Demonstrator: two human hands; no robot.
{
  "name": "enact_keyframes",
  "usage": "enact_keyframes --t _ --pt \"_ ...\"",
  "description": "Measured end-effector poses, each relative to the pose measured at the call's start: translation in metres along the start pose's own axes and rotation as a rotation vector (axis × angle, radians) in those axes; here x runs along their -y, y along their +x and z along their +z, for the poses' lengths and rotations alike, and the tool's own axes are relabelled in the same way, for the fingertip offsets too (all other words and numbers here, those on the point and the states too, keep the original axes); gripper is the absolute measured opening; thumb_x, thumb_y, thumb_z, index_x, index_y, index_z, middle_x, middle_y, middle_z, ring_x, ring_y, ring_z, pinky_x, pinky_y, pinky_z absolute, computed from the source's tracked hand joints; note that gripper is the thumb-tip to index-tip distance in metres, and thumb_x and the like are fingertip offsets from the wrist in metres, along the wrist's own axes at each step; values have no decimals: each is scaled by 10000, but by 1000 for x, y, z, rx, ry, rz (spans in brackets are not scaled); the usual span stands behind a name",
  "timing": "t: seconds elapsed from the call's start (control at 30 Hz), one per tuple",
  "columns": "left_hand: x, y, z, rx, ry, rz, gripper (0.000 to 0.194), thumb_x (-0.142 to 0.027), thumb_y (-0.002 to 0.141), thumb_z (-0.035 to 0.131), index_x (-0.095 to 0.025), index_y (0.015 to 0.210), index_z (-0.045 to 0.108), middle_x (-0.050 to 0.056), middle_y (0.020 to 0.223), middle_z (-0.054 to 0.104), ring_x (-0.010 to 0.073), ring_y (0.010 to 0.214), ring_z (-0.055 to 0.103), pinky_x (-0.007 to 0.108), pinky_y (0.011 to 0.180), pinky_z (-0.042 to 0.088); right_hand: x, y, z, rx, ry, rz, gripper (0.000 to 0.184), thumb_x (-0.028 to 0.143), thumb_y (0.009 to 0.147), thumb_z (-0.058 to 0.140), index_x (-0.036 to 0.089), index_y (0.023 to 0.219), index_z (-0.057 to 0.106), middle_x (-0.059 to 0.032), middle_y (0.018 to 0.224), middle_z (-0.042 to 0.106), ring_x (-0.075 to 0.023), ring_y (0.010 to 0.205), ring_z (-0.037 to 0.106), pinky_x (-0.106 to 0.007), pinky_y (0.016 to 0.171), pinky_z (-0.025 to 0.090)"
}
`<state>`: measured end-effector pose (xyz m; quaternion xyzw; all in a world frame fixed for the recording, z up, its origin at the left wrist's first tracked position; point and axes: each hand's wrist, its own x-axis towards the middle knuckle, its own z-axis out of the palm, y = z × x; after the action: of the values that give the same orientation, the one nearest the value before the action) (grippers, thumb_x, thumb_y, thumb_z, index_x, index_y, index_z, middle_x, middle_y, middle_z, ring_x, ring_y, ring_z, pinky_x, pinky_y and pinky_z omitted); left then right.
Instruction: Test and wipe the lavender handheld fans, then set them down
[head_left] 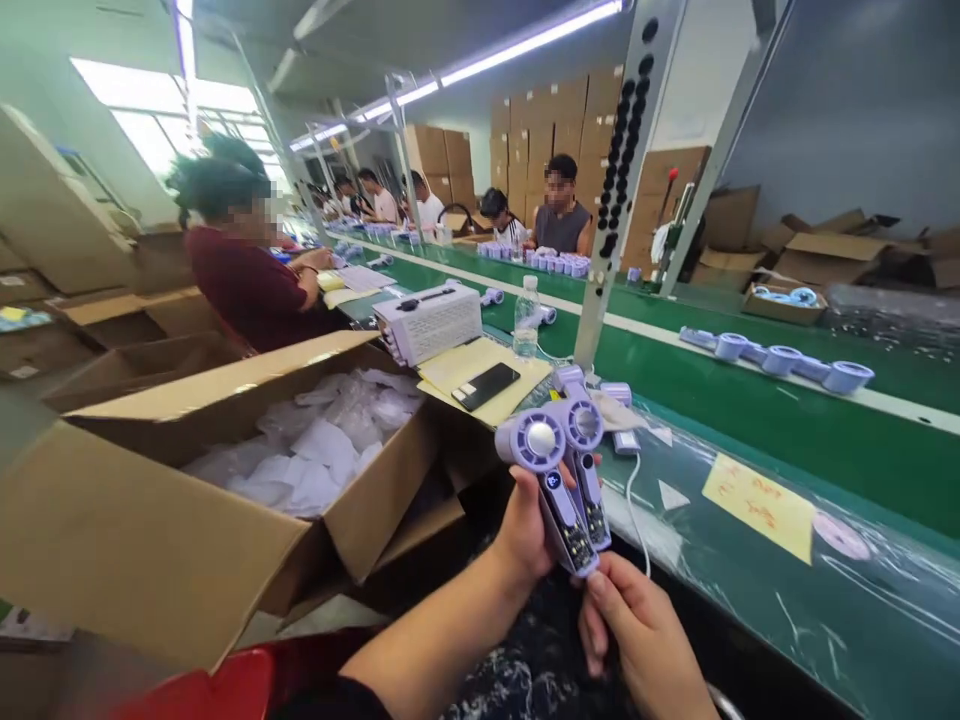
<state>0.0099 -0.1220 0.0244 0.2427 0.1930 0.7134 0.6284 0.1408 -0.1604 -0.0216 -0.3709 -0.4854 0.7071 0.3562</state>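
Two purple handheld fans are together in front of me, heads up, with circuit boards exposed in their lower handles. My left hand (525, 525) is closed around the handles of the near fan (531, 440) and the far fan (583, 424) behind it. A small display glows on the near fan's handle. At the bottom end of the near handle, the thumb and fingers of my right hand (637, 615) pinch it; what lies under the fingertips is hidden. Just beyond the fans, more purple fan parts (616, 393) and a white cable (637, 500) lie on the bench.
An open carton (375, 540) of white plastic bags stands at left. On the bench are a power supply unit (431, 325), a phone (485, 386), a bottle (527, 315) and a yellow note (761, 505). Fans (780, 360) lie across the green belt (750, 415). A metal post (611, 220) rises ahead; several people sit along the line.
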Motion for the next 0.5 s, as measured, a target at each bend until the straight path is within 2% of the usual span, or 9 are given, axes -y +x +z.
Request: enact_keyframes --t 0.13,0.23,0.3,0.33,0.4,0.5 --pt "0 3 -1 -41 -15 1 700 -834 540 770 -153 669 672 124 1040 761 234 869 696 340 817 559 17 -4 2 11 -227 -163 470 641 966 544 200 815 606 -9 657 605 -154 626 575 -262 630 473" --pt "-6 6 1 -84 -115 -15 673 -826 581 752 -166 664 650 99 1078 748 248 929 696 360 833 566 26 -6 1 36 -440 -371 383 529 1016 514 208 839 626 -70 972 667 -184 874 598 -275 811 480" --pt "-11 7 3 -100 -175 -16 650 -807 588 765 -175 665 636 84 1070 743 253 947 695 366 824 570 27 -6 1 27 -466 -442 381 512 1019 510 209 814 616 -85 1087 661 -199 970 605 -281 877 471" --pt "-14 6 3 -97 -188 -15 644 -800 587 772 -177 666 632 81 1064 742 253 946 695 365 814 572 26 -5 0 5 -452 -433 397 522 1016 512 208 795 611 -85 1070 670 -200 966 614 -279 868 473" --pt "-17 5 4 -72 -179 -1 639 -798 600 767 -177 670 635 81 1085 740 252 965 693 357 814 573 24 -2 0 -53 -399 -343 446 571 1000 527 208 753 604 -60 860 683 -181 799 620 -267 742 473" --pt "-18 1 2 -1 -120 11 646 -817 626 731 -178 679 655 88 1121 732 262 1022 682 353 837 575 21 2 2 -77 -273 -196 521 671 943 564 202 718 595 7 546 571 -147 545 538 -260 578 415"
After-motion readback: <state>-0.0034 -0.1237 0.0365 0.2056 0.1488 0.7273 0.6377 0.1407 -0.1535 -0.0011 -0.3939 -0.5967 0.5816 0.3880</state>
